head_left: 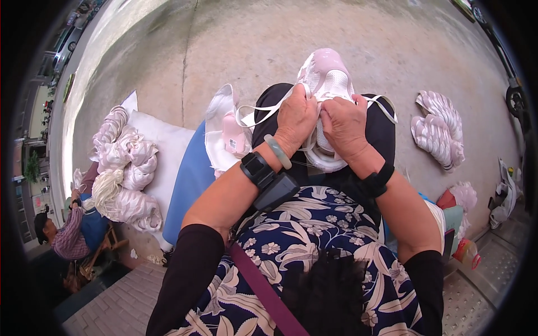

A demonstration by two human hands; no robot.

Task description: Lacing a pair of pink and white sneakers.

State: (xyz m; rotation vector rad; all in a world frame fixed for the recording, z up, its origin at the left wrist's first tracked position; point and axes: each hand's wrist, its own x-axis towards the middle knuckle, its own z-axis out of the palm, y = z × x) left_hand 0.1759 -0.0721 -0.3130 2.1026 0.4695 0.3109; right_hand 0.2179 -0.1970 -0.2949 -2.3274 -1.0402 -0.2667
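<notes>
On the shoe (334,84), left hand (297,115) curls inward; right hand (344,124) likewise.

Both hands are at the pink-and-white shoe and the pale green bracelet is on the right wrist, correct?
The side is wrong: the head view shows the pale green bracelet on the left wrist. The left hand and right hand are both at the pink-and-white shoe.
</notes>
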